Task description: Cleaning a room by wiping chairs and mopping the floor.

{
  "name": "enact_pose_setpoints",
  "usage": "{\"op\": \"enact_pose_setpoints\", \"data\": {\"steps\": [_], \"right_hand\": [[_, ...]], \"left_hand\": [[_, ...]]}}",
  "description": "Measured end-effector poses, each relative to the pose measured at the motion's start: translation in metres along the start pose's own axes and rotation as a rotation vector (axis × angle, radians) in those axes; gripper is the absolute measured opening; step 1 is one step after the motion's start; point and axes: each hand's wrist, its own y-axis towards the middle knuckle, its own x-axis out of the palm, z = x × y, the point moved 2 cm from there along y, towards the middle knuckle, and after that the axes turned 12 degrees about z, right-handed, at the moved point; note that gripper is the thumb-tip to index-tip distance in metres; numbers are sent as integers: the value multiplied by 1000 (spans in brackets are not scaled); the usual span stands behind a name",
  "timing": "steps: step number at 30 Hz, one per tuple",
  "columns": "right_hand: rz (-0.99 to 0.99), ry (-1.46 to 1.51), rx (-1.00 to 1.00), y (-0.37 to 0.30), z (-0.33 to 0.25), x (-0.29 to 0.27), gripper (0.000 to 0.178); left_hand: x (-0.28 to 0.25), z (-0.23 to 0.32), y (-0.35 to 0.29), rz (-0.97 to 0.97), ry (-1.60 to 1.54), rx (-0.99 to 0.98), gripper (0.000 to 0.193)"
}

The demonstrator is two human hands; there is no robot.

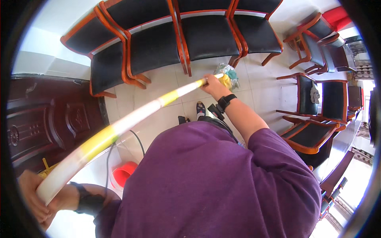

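While the left hand (33, 194) and right hand (214, 86) hold it, the pole (131, 119): slants across the scene from near left to far centre, banded white and yellow.
Left hand: closed around the near left end, partly blurred.
Right hand: wrapped around the pole farther along, near its far end.
Bundle at the pole's far end: grey-green and yellow, cloth-like (230, 76), just in front of the chair row (214, 36); whether it presses on the floor (164, 79) cannot be told.
Chair-leg risk: if the right hand guided the bundle farther, it could catch among the chair legs, since they stand so near.
Left-end risk: a wide swing could bring the near end against the dark door (39, 115), which lies at the left.
Bucket and cable: a red bucket (124, 174) and a dark cable (139, 141) sit near left, below the pole; lowering it carelessly could tip one or snag the other.
Footing: a patterned shoe (200, 107) stands near the bundle, so a sharp pull back could bump it.
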Motion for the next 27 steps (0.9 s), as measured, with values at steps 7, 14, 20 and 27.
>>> {"op": "enact_pose_setpoints", "data": {"steps": [7,14,20,27], "right_hand": [[-94,144,182,26,36,20,31],[109,-101,118,39,92,25,26],[174,-435,74,37,136,35,22],[-145,-673,421,80,267,51,16]], "left_hand": [[37,-187,-48,-43,212,-447,38],[22,-217,-94,-143,448,-623,38],[1,-193,-111,68,555,-574,38],[-7,-131,-79,329,686,-552,14]]}}
